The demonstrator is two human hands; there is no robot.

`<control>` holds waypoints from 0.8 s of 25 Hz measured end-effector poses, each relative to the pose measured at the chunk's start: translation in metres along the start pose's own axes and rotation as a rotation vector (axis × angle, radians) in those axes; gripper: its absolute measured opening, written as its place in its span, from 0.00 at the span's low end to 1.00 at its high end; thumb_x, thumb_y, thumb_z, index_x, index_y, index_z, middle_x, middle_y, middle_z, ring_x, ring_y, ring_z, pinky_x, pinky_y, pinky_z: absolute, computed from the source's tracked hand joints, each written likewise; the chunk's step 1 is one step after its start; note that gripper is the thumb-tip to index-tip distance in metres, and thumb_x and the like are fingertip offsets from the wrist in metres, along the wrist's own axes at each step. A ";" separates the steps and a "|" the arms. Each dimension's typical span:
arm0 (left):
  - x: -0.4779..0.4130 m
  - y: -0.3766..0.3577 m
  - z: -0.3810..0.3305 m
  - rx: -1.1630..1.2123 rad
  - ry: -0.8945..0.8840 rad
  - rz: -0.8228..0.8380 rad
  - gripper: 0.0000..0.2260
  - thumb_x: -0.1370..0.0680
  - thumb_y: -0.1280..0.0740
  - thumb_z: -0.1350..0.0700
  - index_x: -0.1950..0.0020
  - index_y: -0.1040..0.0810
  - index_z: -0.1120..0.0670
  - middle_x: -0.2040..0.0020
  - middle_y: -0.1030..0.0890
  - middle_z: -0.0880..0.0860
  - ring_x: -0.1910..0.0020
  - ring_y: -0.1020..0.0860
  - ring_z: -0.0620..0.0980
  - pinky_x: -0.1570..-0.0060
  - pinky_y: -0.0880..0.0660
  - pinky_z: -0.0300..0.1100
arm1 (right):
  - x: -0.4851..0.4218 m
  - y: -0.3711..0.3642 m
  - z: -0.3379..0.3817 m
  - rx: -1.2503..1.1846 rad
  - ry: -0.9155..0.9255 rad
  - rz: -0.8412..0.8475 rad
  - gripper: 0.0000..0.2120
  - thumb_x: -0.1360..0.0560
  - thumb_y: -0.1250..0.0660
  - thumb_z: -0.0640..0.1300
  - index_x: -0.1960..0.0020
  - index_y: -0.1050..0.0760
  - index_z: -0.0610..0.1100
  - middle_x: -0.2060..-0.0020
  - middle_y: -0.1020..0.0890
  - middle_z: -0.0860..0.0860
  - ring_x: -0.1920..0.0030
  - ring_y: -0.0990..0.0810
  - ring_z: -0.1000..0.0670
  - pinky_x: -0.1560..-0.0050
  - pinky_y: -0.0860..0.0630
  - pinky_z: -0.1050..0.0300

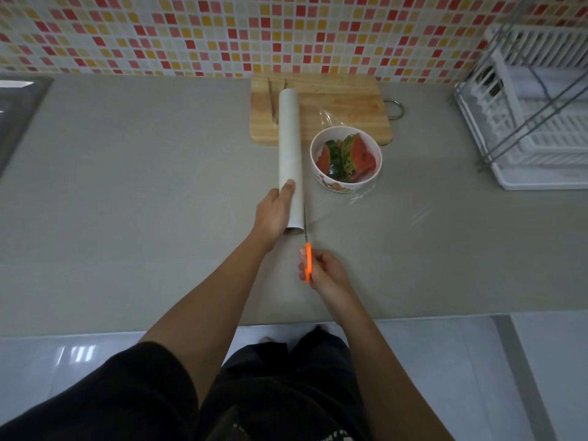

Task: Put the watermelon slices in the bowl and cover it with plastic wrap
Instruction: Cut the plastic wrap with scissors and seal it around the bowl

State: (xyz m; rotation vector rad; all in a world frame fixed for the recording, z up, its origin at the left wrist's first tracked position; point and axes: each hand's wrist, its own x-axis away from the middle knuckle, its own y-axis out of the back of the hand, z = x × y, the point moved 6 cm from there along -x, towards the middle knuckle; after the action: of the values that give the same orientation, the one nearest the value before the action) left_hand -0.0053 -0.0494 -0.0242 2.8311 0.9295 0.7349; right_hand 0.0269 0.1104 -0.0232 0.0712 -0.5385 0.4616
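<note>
The grey stone-look counter [127, 202] lies bare across its whole 9 o'clock half, out to the steel sink rim [19, 103] at 10 o'clock. Its near edge runs across at 6 o'clock, with glossy white floor below. At 3 o'clock the white plastic dish rack [534, 122] closes off the right side, and the red, yellow and cream mosaic tile wall [254, 33] bounds the far edge at 12 o'clock.

The long white roll of plastic wrap [289, 148] points toward 12 o'clock, its far end over the pale wooden cutting board [343, 100]. The left hand [275, 211] grips the roll's near end. A clear sheet [337, 206] stretches from the roll toward 3 o'clock, over the bowl.

The right hand [324, 270] is clenched around the orange-handled scissors [307, 249], whose blades lie along the roll's right side at the sheet.

The white floral-patterned ceramic bowl [346, 183], just right of the roll, holds the red and green watermelon slices [350, 154], with film over its rim.
</note>
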 end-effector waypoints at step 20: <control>-0.001 0.001 0.001 -0.002 -0.013 -0.051 0.24 0.24 0.42 0.37 0.54 0.23 0.58 0.58 0.22 0.53 0.58 0.23 0.53 0.56 0.28 0.48 | -0.027 0.009 0.012 -0.001 0.071 -0.064 0.06 0.27 0.31 0.45 0.55 0.24 0.43 0.66 0.19 0.53 0.71 0.23 0.63 0.75 0.32 0.72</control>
State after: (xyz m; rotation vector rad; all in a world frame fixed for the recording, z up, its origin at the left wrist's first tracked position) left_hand -0.0051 -0.0504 -0.0258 2.7957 0.9951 0.7095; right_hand -0.0031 0.1058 -0.0272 0.0710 -0.4656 0.3998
